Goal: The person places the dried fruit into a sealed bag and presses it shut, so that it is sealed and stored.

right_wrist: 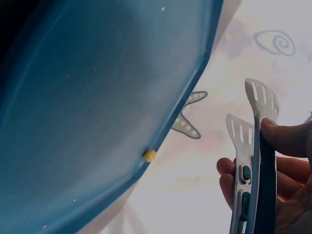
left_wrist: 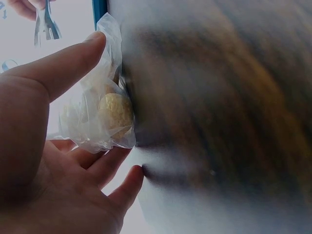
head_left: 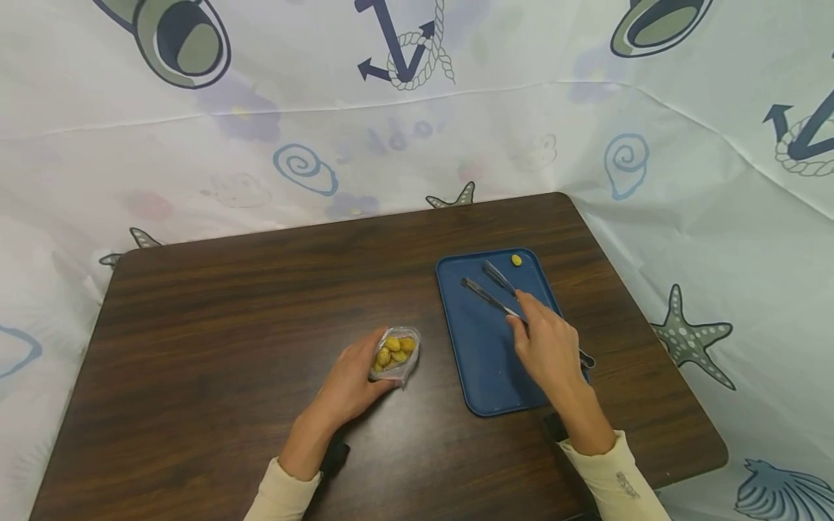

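Note:
My left hand holds a clear plastic bag of several small yellow-brown round pieces on the table, thumb on one side and fingers on the other. One of the round pieces shows through the plastic in the left wrist view. Over the blue tray, my right hand grips metal tongs with slotted ends. The tongs' two arms stand apart with nothing between their tips. A single yellow piece lies in the tray's far right corner, a little beyond the tongs' tips.
The dark wood table has rounded corners. A white sheet printed with anchors, shells and starfish hangs behind it and along its right side. Small crumbs dot the tray's surface.

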Motion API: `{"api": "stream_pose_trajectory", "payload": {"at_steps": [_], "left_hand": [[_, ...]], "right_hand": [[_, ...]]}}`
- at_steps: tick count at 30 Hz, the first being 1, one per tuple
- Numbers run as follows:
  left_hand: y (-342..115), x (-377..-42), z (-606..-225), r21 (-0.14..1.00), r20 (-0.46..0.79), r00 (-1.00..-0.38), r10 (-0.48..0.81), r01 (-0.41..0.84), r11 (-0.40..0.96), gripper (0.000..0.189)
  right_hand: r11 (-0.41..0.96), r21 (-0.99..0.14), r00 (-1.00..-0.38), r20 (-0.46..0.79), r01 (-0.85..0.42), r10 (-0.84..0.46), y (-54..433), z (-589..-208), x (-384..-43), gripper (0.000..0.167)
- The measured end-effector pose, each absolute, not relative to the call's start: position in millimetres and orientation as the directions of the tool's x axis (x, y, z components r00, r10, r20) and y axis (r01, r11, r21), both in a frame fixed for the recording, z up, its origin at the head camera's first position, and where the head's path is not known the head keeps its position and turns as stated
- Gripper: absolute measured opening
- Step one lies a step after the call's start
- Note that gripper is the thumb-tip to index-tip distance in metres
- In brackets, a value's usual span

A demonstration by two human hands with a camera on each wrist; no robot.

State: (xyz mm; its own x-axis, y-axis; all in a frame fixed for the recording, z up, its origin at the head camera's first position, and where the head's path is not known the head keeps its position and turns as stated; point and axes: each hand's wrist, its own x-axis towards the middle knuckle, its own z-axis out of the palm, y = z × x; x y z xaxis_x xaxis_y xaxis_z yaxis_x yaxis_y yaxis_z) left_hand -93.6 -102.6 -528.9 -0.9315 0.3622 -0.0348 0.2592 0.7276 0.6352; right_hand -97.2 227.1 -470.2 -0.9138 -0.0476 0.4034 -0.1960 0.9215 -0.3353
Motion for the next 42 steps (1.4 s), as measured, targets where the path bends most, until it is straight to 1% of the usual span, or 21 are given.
{"api": "stream_pose_trajectory", "payload": {"at_steps": [10, 16, 26, 32, 42], "left_hand": [[-103, -93, -529, 0.638, -0.023, -0.931, 0.364, 0.267, 0.723, 0.091], [-104, -92, -530, 0.643, -0.055, -0.932, 0.357, 0.241, 0.727, 0.093], [-104, -93, -530, 0.643, -0.054, -0.932, 0.358, 0.242, 0.726, 0.093], [-104, -93, -529, 0.647, -0.069, -0.932, 0.356, 0.23, 0.727, 0.093], [-103, -93, -529, 0.643, -0.04, -0.931, 0.362, 0.254, 0.723, 0.092]], "right_hand": [[0.923, -0.351, -0.915, 0.402, -0.16, -0.006, 235, -471, -108, 0.043], [0.923, -0.364, -0.917, 0.397, -0.127, 0.03, 238, -471, -115, 0.042], [0.925, -0.379, -0.941, 0.324, -0.033, 0.099, 249, -472, -128, 0.044], [0.923, -0.385, -0.948, 0.301, -0.017, 0.108, 253, -474, -134, 0.043], [0.928, -0.372, -0.953, 0.283, -0.001, 0.112, 263, -480, -149, 0.042]]}}
